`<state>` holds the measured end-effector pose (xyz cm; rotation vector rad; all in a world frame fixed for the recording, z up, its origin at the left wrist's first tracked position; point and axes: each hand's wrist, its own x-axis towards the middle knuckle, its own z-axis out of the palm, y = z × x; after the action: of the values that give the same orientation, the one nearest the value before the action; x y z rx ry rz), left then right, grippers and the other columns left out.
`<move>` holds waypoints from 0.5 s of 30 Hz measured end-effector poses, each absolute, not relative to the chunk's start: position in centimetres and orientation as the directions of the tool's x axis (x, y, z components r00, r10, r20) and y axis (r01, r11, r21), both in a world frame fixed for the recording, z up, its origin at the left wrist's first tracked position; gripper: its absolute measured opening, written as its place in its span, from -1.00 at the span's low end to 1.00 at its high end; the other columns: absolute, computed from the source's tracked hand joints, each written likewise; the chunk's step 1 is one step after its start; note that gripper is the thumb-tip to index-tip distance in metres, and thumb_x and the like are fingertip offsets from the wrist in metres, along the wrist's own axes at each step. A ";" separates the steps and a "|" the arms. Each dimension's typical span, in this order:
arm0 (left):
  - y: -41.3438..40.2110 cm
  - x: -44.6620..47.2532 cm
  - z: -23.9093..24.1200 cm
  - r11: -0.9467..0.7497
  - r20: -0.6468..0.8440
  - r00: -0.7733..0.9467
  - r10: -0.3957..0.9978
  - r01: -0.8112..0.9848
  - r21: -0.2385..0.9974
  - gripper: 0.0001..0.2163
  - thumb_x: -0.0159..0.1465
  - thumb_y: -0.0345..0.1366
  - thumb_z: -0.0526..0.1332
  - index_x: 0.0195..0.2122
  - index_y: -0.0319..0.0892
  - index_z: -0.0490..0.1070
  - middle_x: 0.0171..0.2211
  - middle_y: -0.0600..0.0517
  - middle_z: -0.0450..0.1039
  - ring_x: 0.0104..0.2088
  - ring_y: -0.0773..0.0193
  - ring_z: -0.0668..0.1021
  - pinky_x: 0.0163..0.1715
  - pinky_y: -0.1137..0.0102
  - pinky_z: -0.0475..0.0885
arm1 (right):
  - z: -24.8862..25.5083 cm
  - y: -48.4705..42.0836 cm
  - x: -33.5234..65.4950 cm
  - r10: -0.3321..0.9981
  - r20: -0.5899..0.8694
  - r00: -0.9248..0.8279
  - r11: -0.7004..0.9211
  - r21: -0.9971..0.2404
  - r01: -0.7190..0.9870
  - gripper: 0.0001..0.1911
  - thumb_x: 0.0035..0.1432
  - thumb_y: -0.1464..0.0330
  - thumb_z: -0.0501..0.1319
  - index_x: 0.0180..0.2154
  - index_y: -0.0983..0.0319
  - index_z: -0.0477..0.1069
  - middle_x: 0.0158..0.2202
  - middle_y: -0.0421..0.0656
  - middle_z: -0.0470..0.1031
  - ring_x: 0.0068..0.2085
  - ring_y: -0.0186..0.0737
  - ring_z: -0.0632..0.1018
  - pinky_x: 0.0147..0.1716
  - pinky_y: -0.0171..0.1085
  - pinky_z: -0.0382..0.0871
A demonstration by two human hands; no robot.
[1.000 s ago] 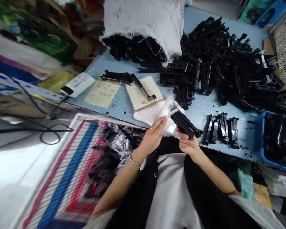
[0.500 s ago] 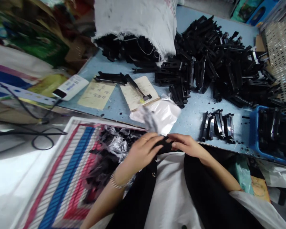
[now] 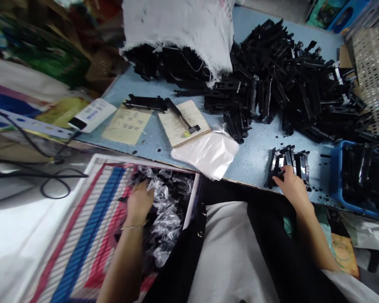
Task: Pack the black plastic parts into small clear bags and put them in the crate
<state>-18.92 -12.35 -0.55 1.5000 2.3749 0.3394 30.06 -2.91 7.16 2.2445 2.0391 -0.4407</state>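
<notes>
My right hand (image 3: 293, 187) is at the short row of black plastic parts (image 3: 302, 162) near the table's front edge. Its thumb and fingers close on the leftmost black plastic part (image 3: 274, 162), which still lies on the table. Down to the left, my left hand (image 3: 141, 202) reaches into a striped woven bag (image 3: 78, 227) over several black parts in clear plastic wrapping (image 3: 167, 219). Its fingertips are blurred and partly hidden there. A stack of clear plastic bags (image 3: 208, 153) lies at the table edge between my hands.
A large heap of black parts (image 3: 290, 80) covers the table's back right, beside a white woven sack (image 3: 177, 25) with more inside. A blue basket (image 3: 336, 172) of parts stands at right. A notepad (image 3: 180, 122), a paper note (image 3: 126, 126) and a white device (image 3: 94, 115) lie left.
My hands were together at the table edge around a black item. Now they are apart: the left has moved down-left into the bag, the right rightward to the row of parts.
</notes>
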 end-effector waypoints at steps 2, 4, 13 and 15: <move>-9.3 -14.1 0.8 0.274 0.079 -0.340 0.937 0.856 0.437 -0.76 0.32 -0.21 0.10 -0.11 -0.24 0.43 -0.13 -0.23 0.49 0.06 -0.09 0.48 0.10 0.04 0.40 | 6.4 -2.8 30.5 0.967 -0.238 0.095 -0.159 -0.267 0.951 -0.53 0.20 0.23 0.21 0.11 0.24 0.28 -0.17 0.04 0.60 -0.23 0.04 0.62 -0.23 -0.10 0.42; -6.3 -8.7 2.0 0.027 0.194 -0.154 0.969 0.845 0.535 -0.81 0.36 -0.18 0.12 -0.21 -0.18 0.43 -0.15 -0.15 0.46 -0.04 0.05 0.51 0.05 0.15 0.44 | 5.8 -2.4 30.4 0.967 -0.240 0.082 -0.185 -0.448 0.875 -0.49 0.18 0.19 0.22 0.13 0.22 0.29 -0.13 0.02 0.59 -0.19 0.00 0.61 -0.16 -0.07 0.43; 0.5 -2.1 1.9 -0.031 0.032 0.007 0.999 0.532 0.846 -0.91 0.24 -0.32 0.25 -0.40 -0.18 0.44 -0.34 0.01 0.45 -0.31 0.26 0.52 -0.22 0.34 0.46 | 5.6 -1.1 25.2 0.920 -0.354 -0.166 -0.363 -0.931 -0.027 -0.53 -0.02 0.16 0.41 -0.09 0.21 0.46 -0.18 -0.09 0.60 -0.22 -0.16 0.59 -0.25 -0.19 0.52; 0.7 -3.1 2.0 0.080 -0.062 -0.059 0.996 0.387 0.918 -0.86 0.12 -0.26 0.35 -0.43 -0.19 0.43 -0.43 0.07 0.42 -0.43 0.33 0.46 -0.37 0.40 0.40 | 6.2 -1.0 23.8 0.881 -0.399 -0.254 -0.443 -0.883 -0.151 -0.56 -0.07 0.15 0.45 -0.17 0.20 0.49 -0.20 -0.08 0.61 -0.26 -0.16 0.59 -0.32 -0.22 0.52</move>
<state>-3.08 0.70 2.02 1.4171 1.5663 0.9711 23.75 -0.99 6.21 2.0400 1.5775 -2.9265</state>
